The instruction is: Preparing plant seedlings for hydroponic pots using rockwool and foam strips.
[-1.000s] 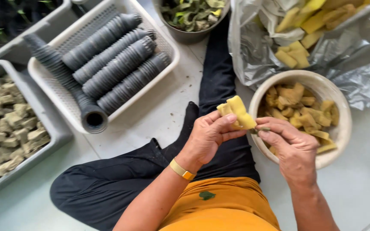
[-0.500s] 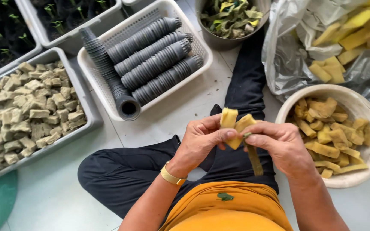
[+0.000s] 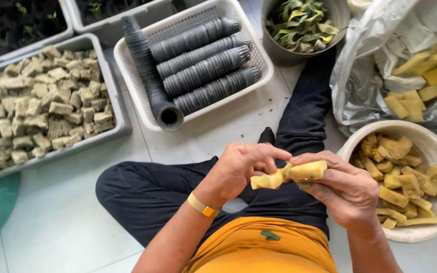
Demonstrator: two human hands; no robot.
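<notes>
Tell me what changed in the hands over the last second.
The yellow sponge piece, first upright between both hands, now lies sideways, pinched and twisted between the left hand and right hand. Both hands kept hold. The white bowl, basket of black pots and grey tray of cubes stayed put.

Bare floor (image 3: 61,222) was left open to the left of the lap. Passage rightward was blocked by the cream bowl (image 3: 433,146) (heaped with yellow pieces), and forward by the white basket (image 3: 132,86).
</notes>
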